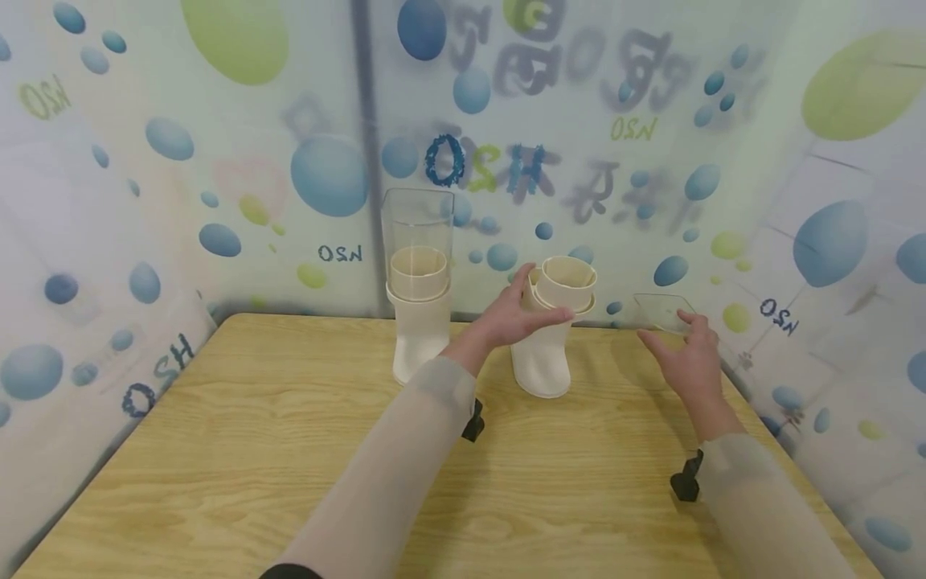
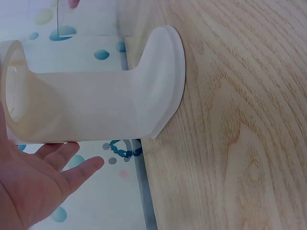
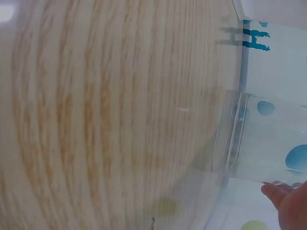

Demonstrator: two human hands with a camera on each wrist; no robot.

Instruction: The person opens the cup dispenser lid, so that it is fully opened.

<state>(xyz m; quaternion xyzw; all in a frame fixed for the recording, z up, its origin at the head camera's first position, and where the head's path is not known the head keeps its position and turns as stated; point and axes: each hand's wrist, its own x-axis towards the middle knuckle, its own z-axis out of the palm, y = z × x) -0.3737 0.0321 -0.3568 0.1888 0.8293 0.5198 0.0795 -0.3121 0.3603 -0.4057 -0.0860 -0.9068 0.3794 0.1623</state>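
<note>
Two cream boot-shaped holders stand upright at the table's back, each with a round cup-like opening on top. The left boot-shaped holder (image 1: 421, 338) has a tall clear plastic cover (image 1: 418, 217) rising from its top. My left hand (image 1: 506, 314) grips the right boot-shaped holder (image 1: 541, 362) near its rim, thumb in front and fingers behind. In the left wrist view this holder's shaft (image 2: 91, 105) lies beside the fingers. To the right, my right hand (image 1: 690, 358) holds a second clear cover (image 3: 268, 139) between thumb and fingers, close over the table's back right.
The wooden table (image 1: 289, 450) reaches a fabric backdrop (image 1: 325, 265) printed with blue and green drops, which encloses the back and both sides. Black wrist mounts (image 1: 686, 482) hang below the sleeves.
</note>
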